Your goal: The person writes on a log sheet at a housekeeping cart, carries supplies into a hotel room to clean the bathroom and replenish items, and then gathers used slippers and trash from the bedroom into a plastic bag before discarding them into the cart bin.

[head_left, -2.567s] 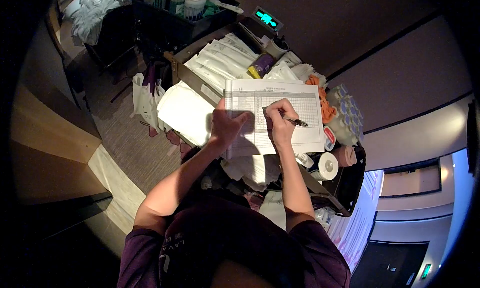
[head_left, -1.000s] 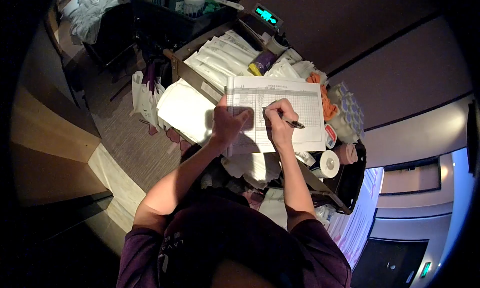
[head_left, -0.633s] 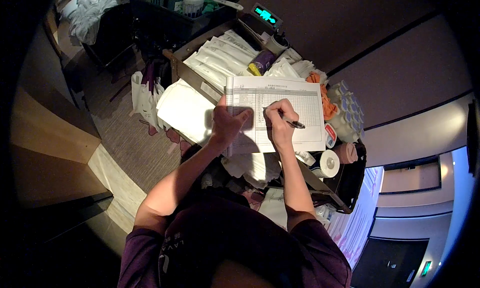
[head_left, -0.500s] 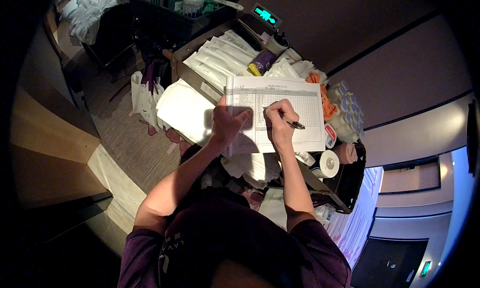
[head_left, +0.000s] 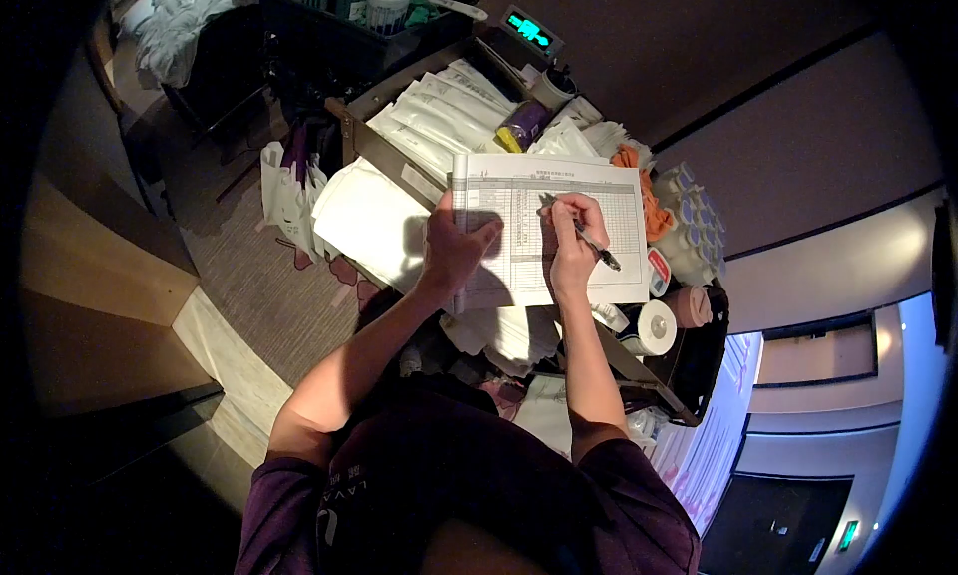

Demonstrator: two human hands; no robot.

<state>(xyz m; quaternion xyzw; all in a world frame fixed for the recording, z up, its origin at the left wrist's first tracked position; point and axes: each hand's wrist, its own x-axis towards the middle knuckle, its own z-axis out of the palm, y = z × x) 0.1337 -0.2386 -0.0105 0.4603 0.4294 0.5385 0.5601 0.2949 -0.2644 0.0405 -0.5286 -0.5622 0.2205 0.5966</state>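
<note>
A printed form with a ruled table (head_left: 619, 191) lies on top of a stocked cart, its left edge rolled or folded over. My left hand (head_left: 454, 246) grips that left edge, thumb over the page and the other fingers out of sight beneath. In my right hand (head_left: 577, 238) is a dark pen (head_left: 606, 259), pinched between thumb and fingers. The pen's writing end is over the upper middle of the table, near a printed column; whether it touches the paper I cannot tell. My left hand's shadow falls across the lower left of the page.
White packets (head_left: 439, 116) fill the cart's tray behind the form, beside a purple-and-yellow pack (head_left: 521, 126). Bottles with blue-grey caps (head_left: 694, 221), an orange cloth (head_left: 654, 216) and a white roll (head_left: 654, 327) crowd the right side. A dark bin (head_left: 399, 46) stands at the back left.
My right hand has shifted slightly right and up on the page, and the pen has tilted more steeply. My left hand stays on the form's edge.
</note>
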